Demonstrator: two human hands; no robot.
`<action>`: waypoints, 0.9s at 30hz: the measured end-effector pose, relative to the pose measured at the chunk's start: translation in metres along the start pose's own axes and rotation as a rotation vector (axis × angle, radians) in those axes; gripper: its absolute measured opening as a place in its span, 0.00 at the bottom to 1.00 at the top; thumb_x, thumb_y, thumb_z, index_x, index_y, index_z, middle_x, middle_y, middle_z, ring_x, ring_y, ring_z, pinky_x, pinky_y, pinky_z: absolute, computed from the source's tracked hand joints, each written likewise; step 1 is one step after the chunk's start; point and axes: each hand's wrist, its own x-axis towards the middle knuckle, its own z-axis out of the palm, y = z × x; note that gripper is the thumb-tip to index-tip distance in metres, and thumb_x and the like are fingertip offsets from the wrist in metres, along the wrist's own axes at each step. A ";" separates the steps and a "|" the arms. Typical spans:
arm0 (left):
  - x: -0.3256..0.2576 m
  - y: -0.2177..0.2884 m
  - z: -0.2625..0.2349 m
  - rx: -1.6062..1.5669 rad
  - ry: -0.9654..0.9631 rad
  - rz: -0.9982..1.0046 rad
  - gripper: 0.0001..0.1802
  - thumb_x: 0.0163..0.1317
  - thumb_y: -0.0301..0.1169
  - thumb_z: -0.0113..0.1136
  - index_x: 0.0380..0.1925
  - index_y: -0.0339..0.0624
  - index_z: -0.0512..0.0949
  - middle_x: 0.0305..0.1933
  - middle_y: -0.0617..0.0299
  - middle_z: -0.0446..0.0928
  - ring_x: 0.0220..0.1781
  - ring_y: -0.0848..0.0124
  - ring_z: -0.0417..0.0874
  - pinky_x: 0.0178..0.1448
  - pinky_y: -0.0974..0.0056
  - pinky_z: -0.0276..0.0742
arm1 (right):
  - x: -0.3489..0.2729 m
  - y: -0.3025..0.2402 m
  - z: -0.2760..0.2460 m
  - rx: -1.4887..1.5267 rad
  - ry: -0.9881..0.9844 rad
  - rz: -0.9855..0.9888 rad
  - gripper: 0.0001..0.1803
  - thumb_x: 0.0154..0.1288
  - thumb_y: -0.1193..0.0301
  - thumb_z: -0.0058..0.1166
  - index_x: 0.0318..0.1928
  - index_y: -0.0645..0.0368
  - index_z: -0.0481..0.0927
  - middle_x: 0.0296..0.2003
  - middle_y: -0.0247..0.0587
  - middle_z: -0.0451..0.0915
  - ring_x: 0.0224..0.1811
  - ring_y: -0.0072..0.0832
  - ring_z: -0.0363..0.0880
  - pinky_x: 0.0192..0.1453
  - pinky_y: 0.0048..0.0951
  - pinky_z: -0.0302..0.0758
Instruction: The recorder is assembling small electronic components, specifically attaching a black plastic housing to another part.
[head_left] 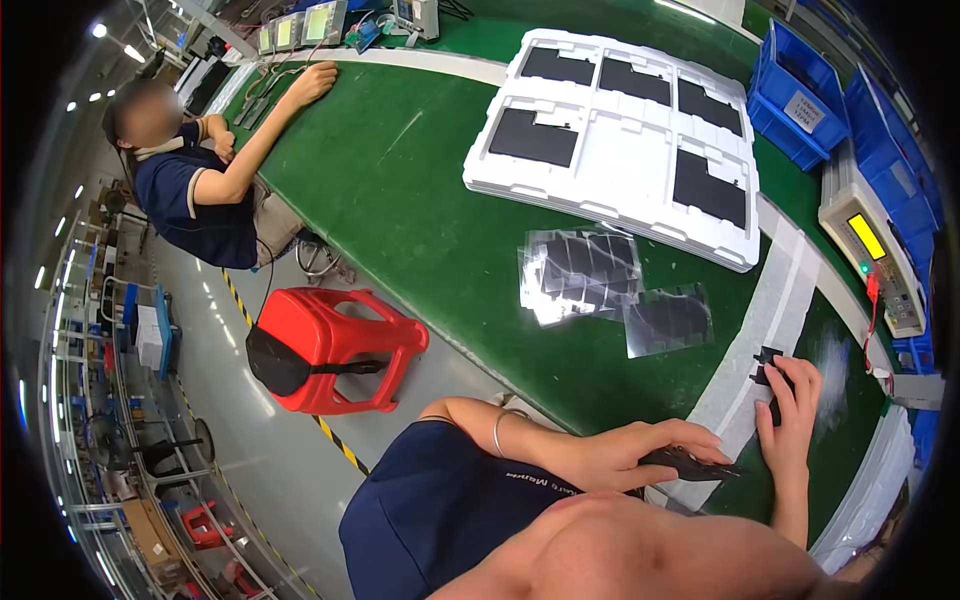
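We see the person's left hand (630, 453) half closed, its fingers curved over the far side of a thin, glossy black flat piece (700, 466) and its thumb along the near side, so that the piece is gripped between them. It is held low near the edge of the smooth green work table (440, 220), tilted so that we see it almost edge-on.

The right hand (790, 400) is partly open, fingers bent and thumb set apart from them. Its fingertips touch a small matte black part (767, 356) on the table, at the right border of a long strip of pale grey tape (725, 400) (the fingers hide much of this part, so we cannot tell whether they pinch it or only press it).

Beyond the hands we find overlapping clear, shiny film sheets (580, 275) with dark shapes showing in them. Farther back stands a white moulded plastic tray (625, 150), with flat black panels (530, 138) in its three rear pockets and in the front left and front right ones.
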 end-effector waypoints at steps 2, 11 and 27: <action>-0.001 0.002 0.000 0.022 0.000 -0.008 0.32 0.57 0.12 0.46 0.63 0.39 0.54 0.62 0.47 0.65 0.65 0.57 0.66 0.67 0.57 0.61 | -0.001 0.000 0.002 0.010 0.004 0.001 0.24 0.46 0.78 0.52 0.49 0.63 0.74 0.52 0.46 0.70 0.56 0.47 0.63 0.60 0.44 0.60; 0.002 0.001 0.001 0.037 0.030 0.008 0.30 0.58 0.16 0.47 0.61 0.36 0.55 0.60 0.50 0.67 0.61 0.61 0.69 0.66 0.59 0.61 | 0.000 -0.001 0.000 -0.017 0.018 0.006 0.24 0.45 0.78 0.54 0.48 0.63 0.74 0.51 0.45 0.70 0.55 0.47 0.64 0.59 0.45 0.61; 0.002 0.001 0.002 0.029 0.032 0.028 0.31 0.58 0.14 0.47 0.62 0.35 0.53 0.61 0.48 0.66 0.62 0.60 0.68 0.66 0.58 0.62 | -0.002 0.001 0.001 -0.030 -0.015 -0.018 0.24 0.49 0.79 0.50 0.51 0.64 0.73 0.52 0.48 0.69 0.54 0.48 0.64 0.60 0.45 0.60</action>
